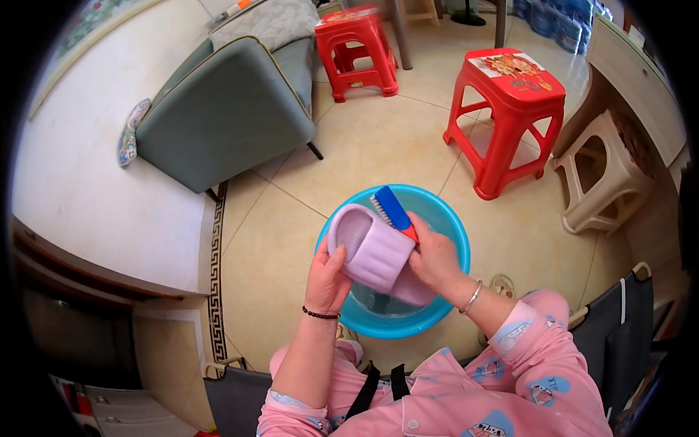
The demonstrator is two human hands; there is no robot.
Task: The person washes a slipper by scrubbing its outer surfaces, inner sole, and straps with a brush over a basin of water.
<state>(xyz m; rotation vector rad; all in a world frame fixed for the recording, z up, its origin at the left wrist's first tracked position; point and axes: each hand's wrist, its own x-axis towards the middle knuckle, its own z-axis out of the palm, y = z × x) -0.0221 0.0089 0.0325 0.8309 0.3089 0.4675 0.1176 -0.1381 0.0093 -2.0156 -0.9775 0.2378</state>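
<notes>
Over a round blue basin (453,218) on the floor, my left hand (328,277) grips a lilac slide slipper (375,258) by its toe end, thumb on the edge of the opening. My right hand (435,255) is closed around the red handle of a scrub brush (393,209). The brush has a blue head and pale bristles that face the slipper's upper. Whether the bristles touch the slipper I cannot tell. Water (375,300) shows in the basin below the slipper. The slipper's lower end lies beside my right wrist.
Two red plastic stools (502,95) (355,54) stand ahead on the tiled floor. A beige stool (608,171) is at the right under a counter. A grey-green armchair (229,120) stands at the left by the white wall. Water bottles (557,29) are at the back right.
</notes>
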